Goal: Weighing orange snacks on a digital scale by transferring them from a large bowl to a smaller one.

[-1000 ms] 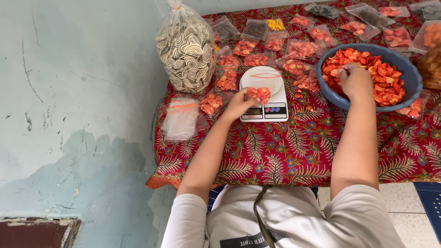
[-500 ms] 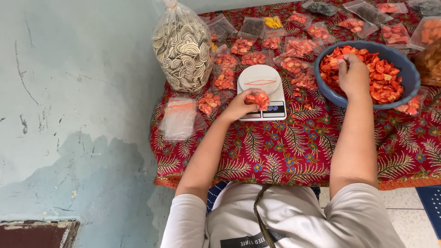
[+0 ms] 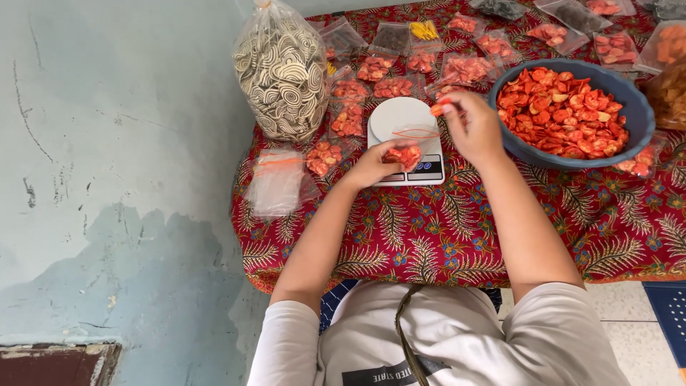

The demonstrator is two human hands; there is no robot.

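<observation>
From my head view, I am steadying a small clear bag of orange chips on the white kitchen scale with my left hand, fingers closed on its edge, while my right hand is pinching one orange chip just above the scale, beside the blue bowl on the desk; I judge I am topping up the weight, so dropping it in gently comes next
</observation>
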